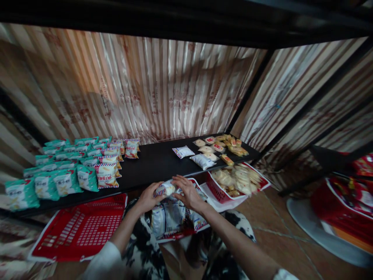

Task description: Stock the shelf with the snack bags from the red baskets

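A small white snack bag (165, 189) with red and blue striped edges is held up between my two hands. My left hand (149, 199) grips its left side with thumb and fingers. The fingers of my right hand (189, 193) curl against its right side. Just below, a red basket (175, 236) in front of my lap holds several similar striped-edge bags (174, 216). On the black shelf (151, 165) ahead, matching striped bags (107, 175) stand in rows beside teal snack bags (67, 182). Two silvery-white bags (203, 161) lie flat farther right.
Small packaged cakes (217, 147) are spread on the shelf's right end. Below them a red basket (223, 190) is full of pale packets. An empty red basket (87, 229) lies at lower left. More packets fill a basket (329, 202) at far right. A dark shelf beam (145, 23) crosses overhead.
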`<state>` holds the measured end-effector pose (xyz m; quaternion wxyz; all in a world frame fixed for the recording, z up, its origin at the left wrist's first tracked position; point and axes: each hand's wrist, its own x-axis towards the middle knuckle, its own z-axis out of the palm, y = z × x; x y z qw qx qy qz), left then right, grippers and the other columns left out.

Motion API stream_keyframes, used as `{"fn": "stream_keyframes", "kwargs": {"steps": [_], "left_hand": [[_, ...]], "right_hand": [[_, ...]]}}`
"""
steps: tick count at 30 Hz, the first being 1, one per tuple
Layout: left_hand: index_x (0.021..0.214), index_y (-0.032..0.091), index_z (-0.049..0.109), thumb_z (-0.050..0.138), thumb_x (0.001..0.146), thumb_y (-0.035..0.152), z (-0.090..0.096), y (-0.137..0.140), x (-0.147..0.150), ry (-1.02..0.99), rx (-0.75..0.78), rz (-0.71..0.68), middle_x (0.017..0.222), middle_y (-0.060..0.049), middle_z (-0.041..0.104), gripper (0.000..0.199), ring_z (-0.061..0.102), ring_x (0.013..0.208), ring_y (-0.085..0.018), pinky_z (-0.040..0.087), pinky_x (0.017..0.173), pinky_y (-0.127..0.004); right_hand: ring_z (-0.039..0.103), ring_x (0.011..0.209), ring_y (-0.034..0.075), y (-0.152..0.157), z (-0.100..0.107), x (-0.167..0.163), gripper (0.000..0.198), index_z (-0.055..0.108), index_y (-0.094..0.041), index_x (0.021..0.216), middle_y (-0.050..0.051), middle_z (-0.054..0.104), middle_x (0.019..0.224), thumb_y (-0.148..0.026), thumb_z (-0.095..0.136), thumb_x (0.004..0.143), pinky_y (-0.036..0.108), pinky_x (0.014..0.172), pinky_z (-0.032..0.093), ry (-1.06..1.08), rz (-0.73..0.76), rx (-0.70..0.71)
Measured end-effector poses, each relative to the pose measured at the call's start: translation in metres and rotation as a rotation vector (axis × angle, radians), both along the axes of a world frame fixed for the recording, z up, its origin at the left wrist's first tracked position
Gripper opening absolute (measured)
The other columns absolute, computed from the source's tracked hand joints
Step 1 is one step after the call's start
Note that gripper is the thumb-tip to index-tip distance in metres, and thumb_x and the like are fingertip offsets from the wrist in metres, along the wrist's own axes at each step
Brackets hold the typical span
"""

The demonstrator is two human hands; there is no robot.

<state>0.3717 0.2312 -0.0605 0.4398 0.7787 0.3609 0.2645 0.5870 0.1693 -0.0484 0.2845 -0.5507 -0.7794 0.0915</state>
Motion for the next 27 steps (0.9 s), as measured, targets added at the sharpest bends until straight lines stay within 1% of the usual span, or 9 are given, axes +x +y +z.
{"fn": "stream_keyframes", "kwargs": {"steps": [4,8,10,14,17,19,21,25,27], "left_hand": [[0.121,0.015,0.054,0.063,0.071,0.040,0.017,0.002,-0.007,-0.080,-0.213,-0.027,0.115,-0.009,0.063,0.056,0.059,0.103,-0.023,0.046,0.089,-0.033],[0.114,0.015,0.057,0.068,0.068,0.043,0.035,0.003,-0.011,-0.218,-0.393,-0.003,0.107,-0.007,0.066,0.055,0.061,0.094,-0.020,0.049,0.077,-0.028],[0.112,0.015,0.058,0.070,0.066,0.042,0.037,0.004,-0.012,-0.291,-0.444,0.052,0.104,-0.007,0.066,0.054,0.061,0.087,-0.018,0.049,0.070,-0.025],[0.112,0.014,0.057,0.072,0.065,0.044,0.030,0.008,-0.015,-0.444,-0.559,0.155,0.091,-0.005,0.065,0.058,0.058,0.069,-0.012,0.044,0.058,-0.021],[0.097,0.012,0.062,0.071,0.063,0.048,0.025,0.011,-0.016,-0.478,-0.561,0.223,0.073,0.000,0.062,0.050,0.052,0.059,-0.009,0.039,0.053,-0.020],[0.082,0.012,0.064,0.070,0.063,0.052,0.026,0.013,-0.016,-0.446,-0.525,0.290,0.057,0.004,0.055,0.045,0.045,0.050,-0.007,0.033,0.048,-0.019],[0.075,0.012,0.063,0.069,0.062,0.056,0.029,0.016,-0.015,-0.431,-0.505,0.362,0.050,0.006,0.050,0.045,0.041,0.045,-0.006,0.029,0.045,-0.019],[0.075,0.014,0.063,0.067,0.064,0.056,0.035,0.026,-0.015,-0.446,-0.526,0.442,0.055,0.003,0.058,0.043,0.052,0.052,-0.010,0.035,0.046,-0.019],[0.077,0.015,0.063,0.065,0.068,0.053,0.034,0.031,-0.017,-0.448,-0.496,0.473,0.063,0.000,0.064,0.040,0.058,0.059,-0.012,0.039,0.049,-0.019]], "right_hand": [[0.059,0.101,0.023,0.000,0.017,-0.002,0.045,0.052,-0.022,0.122,0.008,0.064,0.110,-0.033,0.063,0.079,0.038,0.090,0.041,0.037,0.017,-0.133],[0.061,0.087,0.020,0.001,0.030,-0.007,0.042,0.057,-0.023,0.120,0.007,0.066,0.102,-0.038,0.059,0.081,0.031,0.079,0.045,0.120,0.011,-0.244],[0.060,0.081,0.019,0.002,0.033,-0.011,0.037,0.061,-0.022,0.115,0.007,0.067,0.098,-0.038,0.056,0.082,0.028,0.072,0.045,0.177,-0.008,-0.281],[0.060,0.081,0.020,0.007,0.029,-0.019,0.036,0.063,-0.019,0.110,0.007,0.068,0.095,-0.039,0.053,0.082,0.028,0.070,0.045,0.297,-0.042,-0.310],[0.061,0.078,0.020,0.011,0.022,-0.025,0.037,0.063,-0.017,0.107,0.006,0.068,0.091,-0.042,0.051,0.083,0.028,0.067,0.045,0.388,-0.028,-0.373],[0.061,0.074,0.019,0.015,0.017,-0.030,0.036,0.064,-0.017,0.102,0.005,0.068,0.086,-0.044,0.050,0.083,0.027,0.065,0.045,0.430,-0.028,-0.402],[0.060,0.072,0.019,0.020,0.012,-0.035,0.037,0.065,-0.016,0.096,0.004,0.067,0.081,-0.046,0.049,0.083,0.027,0.064,0.045,0.461,-0.031,-0.418],[0.060,0.072,0.018,0.031,0.006,-0.049,0.040,0.064,-0.015,0.089,0.003,0.067,0.079,-0.052,0.050,0.081,0.027,0.064,0.045,0.564,-0.057,-0.483],[0.061,0.074,0.019,0.040,0.002,-0.055,0.042,0.064,-0.015,0.089,0.004,0.068,0.081,-0.054,0.052,0.079,0.027,0.065,0.046,0.610,-0.080,-0.510]]}}
